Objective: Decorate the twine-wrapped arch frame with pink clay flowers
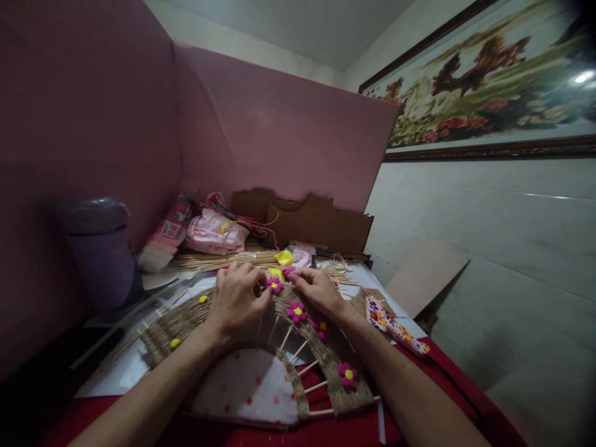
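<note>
A fan-shaped craft of brown twine woven over thin sticks lies in front of me, with a dotted white fabric half-circle at its base. Magenta flowers with yellow centres dot its band, and plain yellow dots sit on its left part. My left hand is closed over the top of the band, thumb beside a flower. Thumb and fingertips of my right hand pinch a small magenta piece at the band's upper edge; its exact shape is hard to see.
Behind the craft lie thin sticks, a yellow lump, a pink dotted fabric bundle and torn cardboard. A flower-patterned glue gun with a cord rests at right. A purple lidded bin stands left, beside pink panels.
</note>
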Demonstrator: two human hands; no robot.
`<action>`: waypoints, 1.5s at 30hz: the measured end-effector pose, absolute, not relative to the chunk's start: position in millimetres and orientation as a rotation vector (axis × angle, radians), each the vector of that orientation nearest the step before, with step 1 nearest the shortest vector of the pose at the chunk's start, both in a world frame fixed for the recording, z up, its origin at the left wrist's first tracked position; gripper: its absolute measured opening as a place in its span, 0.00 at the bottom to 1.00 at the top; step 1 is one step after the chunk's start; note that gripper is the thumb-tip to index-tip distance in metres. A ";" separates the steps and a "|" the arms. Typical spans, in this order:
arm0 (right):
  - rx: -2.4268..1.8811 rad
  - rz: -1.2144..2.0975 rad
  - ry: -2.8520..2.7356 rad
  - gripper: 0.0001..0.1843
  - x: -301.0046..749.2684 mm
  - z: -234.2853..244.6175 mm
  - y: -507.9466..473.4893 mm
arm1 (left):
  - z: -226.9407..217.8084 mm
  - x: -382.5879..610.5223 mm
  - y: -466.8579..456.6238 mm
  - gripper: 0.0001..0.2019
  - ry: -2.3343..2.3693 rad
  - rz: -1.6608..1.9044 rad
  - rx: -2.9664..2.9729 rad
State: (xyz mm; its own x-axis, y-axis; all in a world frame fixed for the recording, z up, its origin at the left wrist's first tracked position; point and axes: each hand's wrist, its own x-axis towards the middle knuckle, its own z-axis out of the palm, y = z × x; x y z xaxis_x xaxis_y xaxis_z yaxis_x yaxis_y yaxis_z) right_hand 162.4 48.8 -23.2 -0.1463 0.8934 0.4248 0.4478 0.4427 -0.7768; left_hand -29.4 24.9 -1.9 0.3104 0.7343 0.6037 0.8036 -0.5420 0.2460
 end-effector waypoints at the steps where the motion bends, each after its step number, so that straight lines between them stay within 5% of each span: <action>1: -1.160 0.600 -1.772 0.17 162.6 -23.4 49.1 | -1.5 -30.8 26.4 0.07 -1.450 -1.071 -2.458; 11: -1.173 0.586 -1.788 0.17 162.1 -20.8 47.7 | -3.7 -33.5 26.9 0.16 -1.297 -1.014 -2.380; 45: -1.204 0.587 -1.797 0.17 163.1 -18.8 46.9 | -5.5 -34.0 29.7 0.13 -1.187 -0.898 -2.284</action>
